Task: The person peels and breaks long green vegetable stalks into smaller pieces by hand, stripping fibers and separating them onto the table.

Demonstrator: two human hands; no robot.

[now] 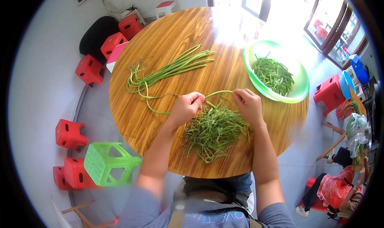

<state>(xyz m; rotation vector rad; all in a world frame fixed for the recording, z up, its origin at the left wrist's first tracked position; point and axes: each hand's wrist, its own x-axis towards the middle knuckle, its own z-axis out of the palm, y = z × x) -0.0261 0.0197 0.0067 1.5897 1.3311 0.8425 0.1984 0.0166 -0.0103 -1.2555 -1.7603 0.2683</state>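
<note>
A long green stem (219,93) runs between my two hands over the round wooden table. My left hand (188,108) is closed on it, fingertips pinched, and part of the stem trails out to the left. My right hand (249,104) pinches the stem's other end. Just below both hands lies a heap of thin green trimmings (216,132). Farther up on the left rests a bundle of long green stems (172,70) with curled ends. The green bowl (305,84) at the upper right holds many short cut pieces (274,76).
The wooden table (160,36) has its near edge at my waist. Red stools (90,70) and a green stool (102,164) stand on the left. At the lower right a person (336,190) sits near a side table with plastic bags (357,134).
</note>
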